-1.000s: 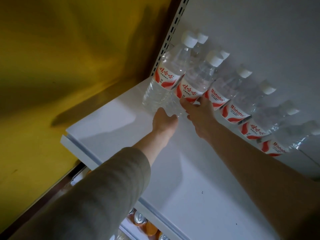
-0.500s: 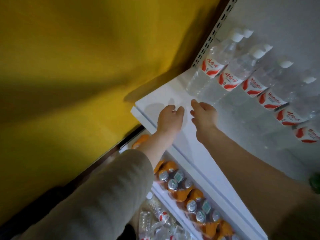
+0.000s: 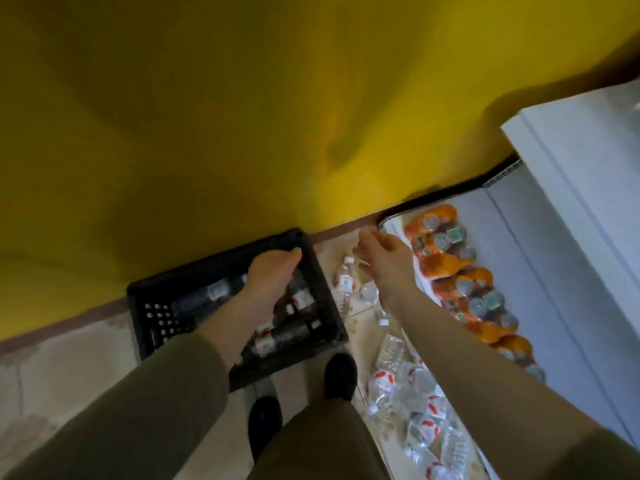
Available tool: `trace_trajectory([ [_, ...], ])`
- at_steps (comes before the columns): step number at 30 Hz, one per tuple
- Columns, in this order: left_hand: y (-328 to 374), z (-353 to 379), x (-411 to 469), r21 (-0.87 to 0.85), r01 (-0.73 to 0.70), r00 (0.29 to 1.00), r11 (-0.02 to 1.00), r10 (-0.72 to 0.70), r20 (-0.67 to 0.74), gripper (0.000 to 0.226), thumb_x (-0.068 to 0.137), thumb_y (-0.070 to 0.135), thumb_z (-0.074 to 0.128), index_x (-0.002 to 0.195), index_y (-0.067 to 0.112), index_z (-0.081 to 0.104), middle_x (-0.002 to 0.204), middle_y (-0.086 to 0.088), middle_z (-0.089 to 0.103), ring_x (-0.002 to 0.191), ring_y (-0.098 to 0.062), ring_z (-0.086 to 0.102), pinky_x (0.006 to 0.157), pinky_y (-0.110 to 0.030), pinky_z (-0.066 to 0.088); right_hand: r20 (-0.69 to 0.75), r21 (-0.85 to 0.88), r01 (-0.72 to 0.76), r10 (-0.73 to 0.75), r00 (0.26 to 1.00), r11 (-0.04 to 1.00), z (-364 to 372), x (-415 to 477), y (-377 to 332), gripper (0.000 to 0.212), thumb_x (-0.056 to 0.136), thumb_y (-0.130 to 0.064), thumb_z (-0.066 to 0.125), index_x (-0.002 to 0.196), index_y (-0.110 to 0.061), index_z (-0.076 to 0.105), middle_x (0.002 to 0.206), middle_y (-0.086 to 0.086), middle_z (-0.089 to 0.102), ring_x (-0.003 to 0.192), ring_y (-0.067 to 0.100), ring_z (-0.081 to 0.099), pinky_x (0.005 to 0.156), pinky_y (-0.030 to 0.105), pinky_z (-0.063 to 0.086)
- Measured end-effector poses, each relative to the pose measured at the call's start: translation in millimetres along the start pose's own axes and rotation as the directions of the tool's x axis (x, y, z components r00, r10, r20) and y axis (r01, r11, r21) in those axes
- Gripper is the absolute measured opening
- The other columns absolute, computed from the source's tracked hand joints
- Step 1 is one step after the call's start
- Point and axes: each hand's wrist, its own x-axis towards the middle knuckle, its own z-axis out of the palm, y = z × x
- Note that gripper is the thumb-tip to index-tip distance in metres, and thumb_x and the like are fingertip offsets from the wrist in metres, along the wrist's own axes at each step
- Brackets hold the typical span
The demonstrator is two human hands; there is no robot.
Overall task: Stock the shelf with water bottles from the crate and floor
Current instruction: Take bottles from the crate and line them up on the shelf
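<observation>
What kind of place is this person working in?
Probably a small shop or supermarket aisle: white retail shelves, shrink-wrapped packs of orange drink cans on a lower shelf, and a black crate of water bottles on the floor.

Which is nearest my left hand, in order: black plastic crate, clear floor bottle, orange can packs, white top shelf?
1. Black plastic crate, under left hand.
2. Clear floor bottle, beside crate.
3. Orange can packs, lower shelf.
4. White top shelf, far right.

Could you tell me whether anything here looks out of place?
Yes: loose water bottles lie scattered on the floor between the black crate and the lowest shelf, some on their sides.
</observation>
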Motion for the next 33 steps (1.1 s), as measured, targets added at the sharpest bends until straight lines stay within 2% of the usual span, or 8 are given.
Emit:
trace_trajectory([
  [7,-148,-75,49,-0.232,0.176,0.970,0.957,-0.208,-0.123,0.029,0.093,0.025,0.051,0.115,0.008,0.056,0.094,-0.010,0.059,0.082,-0.021,0.056,0.081,-0.035,0.042,0.152,-0.091,-0.200,0.213,0.965,0.975,69,3,119,0.015,0.091,-0.029,0.057,0.089,-0.014,0.059,0.080,0.002,0.062,0.088,0.022,0.061,0.084,0.036,0.050],
  [10,-200,-84,82,-0.282,0.206,0.950,0.937,-0.261,-0.172,0.015,0.092,0.025,0.051,0.098,0.011,0.057,0.107,-0.016,0.058,0.095,-0.026,0.052,0.077,-0.033,0.038,0.198,-0.103,-0.284,0.300,0.933,0.953,94,21,168,0.018,0.094,-0.025,0.053,0.087,-0.010,0.061,0.078,0.008,0.056,0.086,0.024,0.056,0.091,0.040,0.049],
  [11,-214,-85,95,-0.284,0.209,0.945,0.936,-0.268,-0.187,0.013,0.093,0.023,0.051,0.094,0.011,0.056,0.101,-0.014,0.057,0.092,-0.025,0.052,0.074,-0.033,0.039,0.207,-0.086,-0.324,0.335,0.919,0.942,104,32,185,0.034,0.094,-0.023,0.052,0.116,0.003,0.046,0.080,0.012,0.056,0.087,0.026,0.057,0.097,0.044,0.047],
  [12,-227,-87,110,-0.281,0.201,0.944,0.939,-0.262,-0.202,0.013,0.093,0.023,0.051,0.086,0.012,0.055,0.091,-0.011,0.055,0.083,-0.024,0.052,0.069,-0.032,0.039,0.215,-0.076,-0.357,0.365,0.906,0.931,115,40,200,0.016,0.095,-0.022,0.051,0.082,-0.020,0.042,0.085,0.018,0.057,0.091,0.029,0.059,0.099,0.044,0.046],
  [15,-261,-91,157,-0.233,0.172,0.944,0.957,-0.228,-0.237,0.027,0.093,0.022,0.051,0.067,0.017,0.048,0.070,-0.005,0.045,0.062,-0.017,0.043,0.057,-0.028,0.035,0.279,0.000,-0.495,0.475,0.835,0.869,149,67,242,0.030,0.098,-0.019,0.046,0.124,-0.005,0.051,0.114,0.021,0.061,0.113,0.030,0.056,0.091,0.035,0.044],
  [21,-293,-92,255,0.251,0.006,0.954,0.968,0.070,-0.291,0.028,0.090,0.018,0.054,0.112,0.002,0.058,0.102,-0.010,0.062,0.101,-0.030,0.058,0.079,-0.030,0.042,0.337,0.048,-0.587,0.540,0.771,0.808,224,125,310,0.026,0.093,-0.023,0.055,0.115,-0.010,0.054,0.107,0.012,0.061,0.096,0.023,0.061,0.077,0.028,0.051],
  [26,-322,-92,332,0.764,-0.025,0.954,0.645,0.245,-0.175,0.059,0.083,0.024,0.062,0.136,0.012,0.039,0.136,-0.016,0.044,0.125,-0.034,0.042,0.106,-0.045,0.036,0.333,0.069,-0.596,0.544,0.770,0.800,269,178,347,0.026,0.094,-0.014,0.052,0.118,-0.005,0.055,0.113,0.013,0.061,0.112,0.030,0.057,0.093,0.035,0.049],
  [33,-331,-79,351,0.911,0.081,0.920,0.404,0.322,-0.225,0.077,0.079,0.025,0.068,0.141,0.011,0.023,0.138,-0.017,0.031,0.130,-0.035,0.031,0.107,-0.049,0.030,0.309,-0.003,-0.602,0.573,0.759,0.799,283,200,361,0.033,0.098,-0.011,0.038,0.129,-0.003,0.046,0.139,0.018,0.046,0.126,0.032,0.047,0.092,0.033,0.044],
])
